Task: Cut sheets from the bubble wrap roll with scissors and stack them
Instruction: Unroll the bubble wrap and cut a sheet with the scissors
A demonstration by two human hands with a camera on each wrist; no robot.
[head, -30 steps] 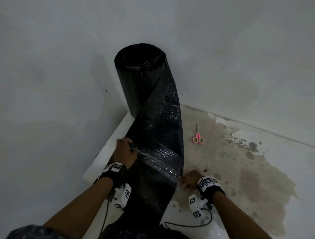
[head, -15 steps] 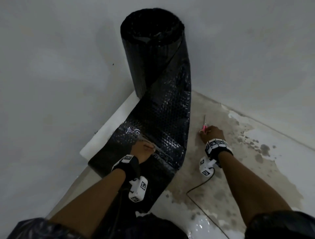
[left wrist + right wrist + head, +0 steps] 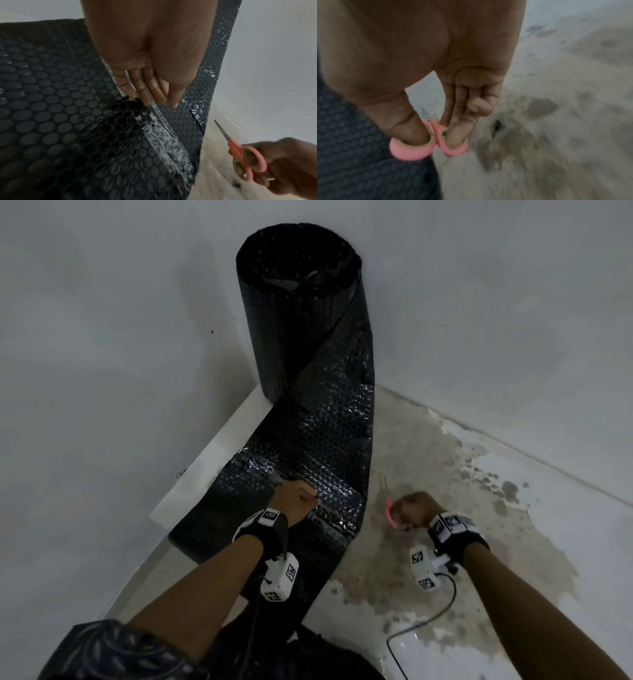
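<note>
Bubble wrap roll (image 3: 298, 313): one; scissors (image 3: 240, 152): one pair; hands: two.

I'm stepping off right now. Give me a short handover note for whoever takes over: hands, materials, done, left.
Left hand: fingers flat, pressing the unrolled bubble wrap at a clear strip.
Right hand: thumb and finger through the loops of the pink scissors, blades closed, just right of the wrap.
Roll: upright in the corner.
Done: wrap pulled out, scissors in hand.
Left: cut the sheet, stack it. No stack visible.
</note>
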